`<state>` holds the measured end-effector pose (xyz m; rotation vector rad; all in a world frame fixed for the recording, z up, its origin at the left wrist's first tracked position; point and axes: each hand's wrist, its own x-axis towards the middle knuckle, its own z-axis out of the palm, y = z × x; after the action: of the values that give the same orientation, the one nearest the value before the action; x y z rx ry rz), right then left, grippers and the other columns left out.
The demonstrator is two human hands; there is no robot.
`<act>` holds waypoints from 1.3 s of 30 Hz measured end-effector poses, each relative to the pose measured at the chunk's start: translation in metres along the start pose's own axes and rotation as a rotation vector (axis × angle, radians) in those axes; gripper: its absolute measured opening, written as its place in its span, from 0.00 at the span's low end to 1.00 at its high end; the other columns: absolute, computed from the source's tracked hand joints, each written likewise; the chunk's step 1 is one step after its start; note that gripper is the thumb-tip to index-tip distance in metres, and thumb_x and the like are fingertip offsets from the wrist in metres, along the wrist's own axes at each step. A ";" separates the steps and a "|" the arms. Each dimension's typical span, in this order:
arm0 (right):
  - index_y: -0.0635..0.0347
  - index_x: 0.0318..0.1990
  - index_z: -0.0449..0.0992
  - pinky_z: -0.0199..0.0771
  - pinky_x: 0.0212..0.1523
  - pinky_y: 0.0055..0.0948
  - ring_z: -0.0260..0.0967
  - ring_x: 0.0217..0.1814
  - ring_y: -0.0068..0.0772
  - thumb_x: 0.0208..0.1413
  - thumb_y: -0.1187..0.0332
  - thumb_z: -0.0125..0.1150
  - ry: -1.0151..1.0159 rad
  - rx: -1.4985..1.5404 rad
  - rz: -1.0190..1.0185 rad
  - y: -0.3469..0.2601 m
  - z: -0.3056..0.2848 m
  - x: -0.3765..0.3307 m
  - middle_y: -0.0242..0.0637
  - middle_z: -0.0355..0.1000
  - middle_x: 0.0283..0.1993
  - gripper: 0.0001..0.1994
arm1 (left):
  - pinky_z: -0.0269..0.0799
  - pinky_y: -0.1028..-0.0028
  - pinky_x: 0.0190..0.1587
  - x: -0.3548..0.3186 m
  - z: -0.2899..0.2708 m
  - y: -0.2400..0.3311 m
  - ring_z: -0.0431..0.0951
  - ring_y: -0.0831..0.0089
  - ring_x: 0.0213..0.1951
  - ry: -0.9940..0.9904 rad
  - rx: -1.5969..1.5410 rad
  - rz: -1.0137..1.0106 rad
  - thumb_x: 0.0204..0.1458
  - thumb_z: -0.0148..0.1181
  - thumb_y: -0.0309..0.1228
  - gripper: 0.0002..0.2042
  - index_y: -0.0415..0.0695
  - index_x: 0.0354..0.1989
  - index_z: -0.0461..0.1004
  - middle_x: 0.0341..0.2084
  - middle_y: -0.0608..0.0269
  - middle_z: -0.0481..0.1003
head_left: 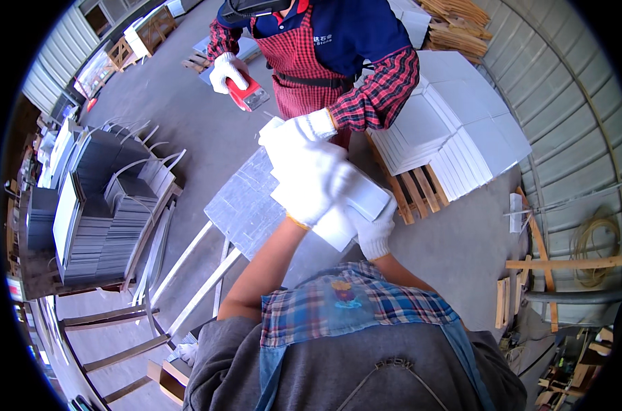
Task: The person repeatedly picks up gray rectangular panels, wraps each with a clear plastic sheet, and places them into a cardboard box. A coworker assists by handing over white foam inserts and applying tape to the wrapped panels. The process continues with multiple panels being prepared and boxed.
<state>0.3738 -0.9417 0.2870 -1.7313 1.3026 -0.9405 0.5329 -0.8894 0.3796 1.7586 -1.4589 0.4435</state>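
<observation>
In front of me stands a work table with a grey, scuffed top point(239, 205). A white sheet point(337, 231), perhaps paper or foam, lies on it. My left hand point(311, 188), in a white glove, is over the sheet beside a light grey slab; motion smears its fingers. My right hand point(375, 231), also white-gloved, is closed round the right end of the slab point(368, 198). Across the table, a co-worker's gloved hand point(315, 125) reaches to the far side of the sheet, close to my left hand. The co-worker's other hand point(227, 72) holds a red hand tool point(247, 94) with a grey end.
Stacked pale slabs point(461, 116) stand on a wooden pallet point(413, 192) at the far right. Dark grey tiles point(105, 233) are stacked with loose straps at the left. Wooden slats point(122, 353) and an open carton point(167, 383) lie near left. Timber point(564, 263) leans against the right wall.
</observation>
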 end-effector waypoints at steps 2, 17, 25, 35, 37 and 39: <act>0.52 0.59 0.64 0.79 0.47 0.45 0.78 0.48 0.48 0.34 0.51 0.83 0.076 -0.043 -0.018 0.005 0.008 0.005 0.44 0.76 0.50 0.44 | 0.62 0.53 0.62 0.010 0.017 0.013 0.73 0.51 0.54 -0.166 -0.030 0.198 0.57 0.58 0.43 0.17 0.42 0.47 0.77 0.46 0.50 0.76; 0.56 0.62 0.61 0.75 0.55 0.40 0.75 0.55 0.44 0.30 0.49 0.86 -0.078 0.065 -0.075 0.001 -0.014 0.007 0.46 0.73 0.55 0.51 | 0.71 0.59 0.43 0.039 0.023 -0.023 0.76 0.57 0.33 -0.394 0.038 0.176 0.62 0.51 0.51 0.24 0.46 0.24 0.82 0.23 0.57 0.78; 0.57 0.62 0.60 0.76 0.54 0.40 0.75 0.55 0.45 0.31 0.49 0.85 -0.162 0.015 -0.057 0.023 -0.011 0.013 0.46 0.74 0.55 0.50 | 0.71 0.59 0.43 0.033 0.035 -0.025 0.77 0.56 0.32 -0.370 0.010 0.167 0.62 0.51 0.51 0.24 0.46 0.23 0.81 0.22 0.56 0.78; 0.62 0.70 0.53 0.73 0.58 0.44 0.70 0.62 0.52 0.36 0.51 0.83 -0.306 0.045 -0.111 0.001 -0.046 0.013 0.53 0.68 0.62 0.56 | 0.71 0.59 0.43 0.026 0.035 -0.022 0.78 0.56 0.30 -0.283 -0.047 0.159 0.60 0.53 0.50 0.23 0.47 0.21 0.80 0.21 0.55 0.77; 0.63 0.72 0.50 0.72 0.60 0.45 0.66 0.66 0.55 0.38 0.48 0.81 -0.262 -0.090 -0.421 -0.008 -0.061 0.023 0.55 0.64 0.66 0.58 | 0.71 0.59 0.42 0.023 0.034 -0.025 0.77 0.56 0.30 -0.242 -0.046 0.182 0.60 0.54 0.49 0.22 0.47 0.20 0.80 0.20 0.56 0.76; 0.65 0.72 0.49 0.71 0.62 0.47 0.63 0.68 0.58 0.39 0.45 0.78 -0.281 -0.295 -0.628 -0.030 -0.073 0.029 0.57 0.60 0.69 0.58 | 0.71 0.60 0.42 0.019 0.034 -0.026 0.77 0.56 0.29 -0.235 -0.032 0.192 0.59 0.55 0.48 0.22 0.46 0.19 0.79 0.19 0.56 0.76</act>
<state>0.3277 -0.9738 0.3489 -2.4782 0.7436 -0.8127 0.5553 -0.9267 0.3632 1.6964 -1.8007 0.3174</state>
